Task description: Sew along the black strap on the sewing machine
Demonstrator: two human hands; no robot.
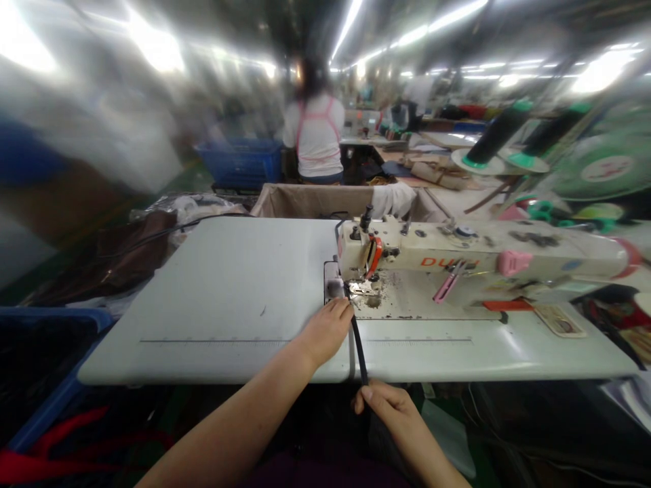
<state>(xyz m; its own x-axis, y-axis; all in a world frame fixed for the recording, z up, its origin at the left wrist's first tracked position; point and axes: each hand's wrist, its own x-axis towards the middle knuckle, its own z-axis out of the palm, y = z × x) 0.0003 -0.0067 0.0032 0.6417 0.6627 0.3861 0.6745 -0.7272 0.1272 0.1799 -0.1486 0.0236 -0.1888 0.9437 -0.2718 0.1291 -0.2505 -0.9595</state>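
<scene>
Left hand: here it is, the left hand (330, 331), palm down right by the stitching area, fingertips at the strip; whether they grip it or merely press, I cannot tell.
Right hand: and down at the front edge, the right hand (385, 404) has the strip pinched between thumb and curled fingers.
Black strip: the narrow black strip (359, 344) runs from beside the presser foot, past the left fingertips, over the desk's front edge and into the right hand's grasp.
Sewing machine: the pale sewing machine (488, 254) stretches away to the right, an orange guard (375, 256) at its head and pink-handled snips (445, 287) against its arm.
Desk: a pale desk (228, 285) carries it all, a printed ruler scale (203, 341) along the front.
Thread: two dark cones on the stand at upper right, the nearer thread cone (503, 135) leaning in view.
Beyond: a co-worker (319, 139) in a white top, back turned, beside a blue crate (241, 161).
</scene>
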